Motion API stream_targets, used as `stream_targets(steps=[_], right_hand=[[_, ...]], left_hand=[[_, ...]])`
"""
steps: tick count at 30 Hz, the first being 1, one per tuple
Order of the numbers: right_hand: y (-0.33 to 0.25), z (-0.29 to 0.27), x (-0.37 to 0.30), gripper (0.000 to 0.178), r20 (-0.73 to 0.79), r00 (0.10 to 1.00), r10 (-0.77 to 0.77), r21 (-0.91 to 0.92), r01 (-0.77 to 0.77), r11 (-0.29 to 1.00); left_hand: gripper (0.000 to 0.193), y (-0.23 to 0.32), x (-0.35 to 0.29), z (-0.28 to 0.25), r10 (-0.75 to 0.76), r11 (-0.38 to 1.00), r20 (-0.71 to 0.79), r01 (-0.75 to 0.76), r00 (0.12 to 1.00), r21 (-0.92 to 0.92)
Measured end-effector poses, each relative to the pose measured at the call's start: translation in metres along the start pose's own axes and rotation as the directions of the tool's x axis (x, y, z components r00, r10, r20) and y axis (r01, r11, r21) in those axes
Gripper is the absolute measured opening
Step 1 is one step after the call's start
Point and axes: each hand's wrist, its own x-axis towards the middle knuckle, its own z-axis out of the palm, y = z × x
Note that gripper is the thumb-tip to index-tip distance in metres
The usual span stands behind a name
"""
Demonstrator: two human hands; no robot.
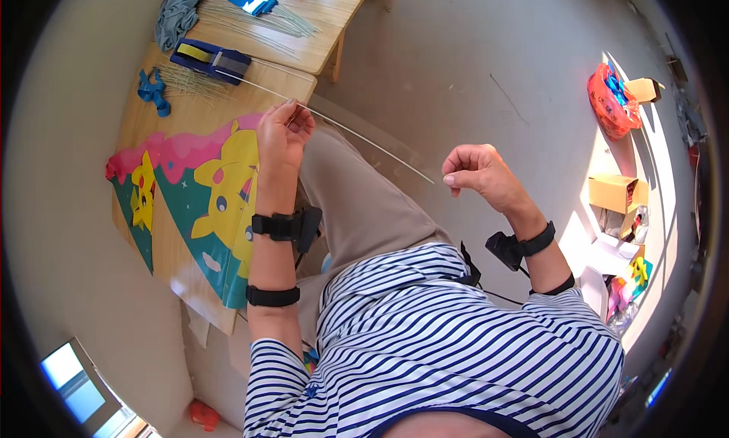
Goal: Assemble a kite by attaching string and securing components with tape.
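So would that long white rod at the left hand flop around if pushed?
Probably not floppy: the white rod runs nearly straight well beyond the left hand. It looks likely to be light, being so slender and held at the fingertips. Pushed on its end, it might bow, being thin for its length.

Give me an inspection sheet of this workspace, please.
Surface: wooden table, partly covered.
Work things: thin pale rod; printed pennants on the table; tape dispenser.
Clutter: loose rods, blue strip, grey cloth.
Grip: left hand pinches the rod; right hand curled near its lower end, nothing seen in it.
Cables: black cable near the waist.
Surroundings: red bag and cardboard box at right.
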Motion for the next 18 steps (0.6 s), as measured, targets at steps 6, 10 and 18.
stream_targets(steps=[6, 10, 18], right_hand=[[0.001, -0.001, 0.001, 0.004, -0.020, 1.000, -0.006, -0.030, 0.006, 1.000], [-0.005, 0.003, 0.005, 0.003, -0.019, 1.000, -0.002, -0.091, 0.000, 0.996], [0.000, 0.001, 0.010, 0.004, -0.064, 0.998, 0.026, -0.030, -0.028, 0.999]], left_hand=[[0.008, -0.001, 0.003, 0.002, -0.022, 1.000, 0.011, 0.022, 1.000, -0.019], [0.005, 0.000, 0.000, 0.000, -0.013, 0.999, -0.017, 0.012, 1.000, -0.040], [0.002, 0.037, 0.015, -0.035, 0.049, 0.998, -0.154, -0.055, 0.987, -0.035]])
